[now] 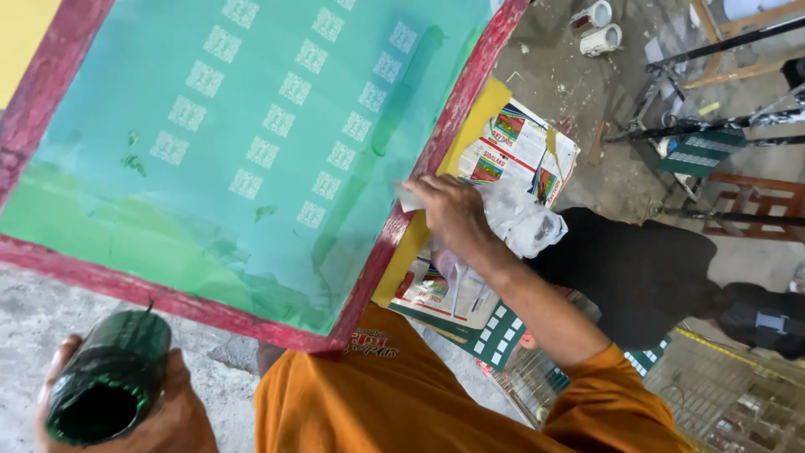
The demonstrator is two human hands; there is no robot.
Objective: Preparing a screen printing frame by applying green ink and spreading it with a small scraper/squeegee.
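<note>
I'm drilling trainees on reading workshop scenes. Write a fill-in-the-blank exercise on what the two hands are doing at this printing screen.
1. The left hand holds an open container coated inside with ____ ink.
2. The right hand presses a small white piece against the screen's ____ frame.
3. The screen mesh carries rows of small ____ squares.
4. The sleeve on the right arm is ____.

Missing words: green; red; white; orange

Left hand [126, 403] cupped in a grip low down; right hand [449, 210] outstretched, fingers pinched.
</note>
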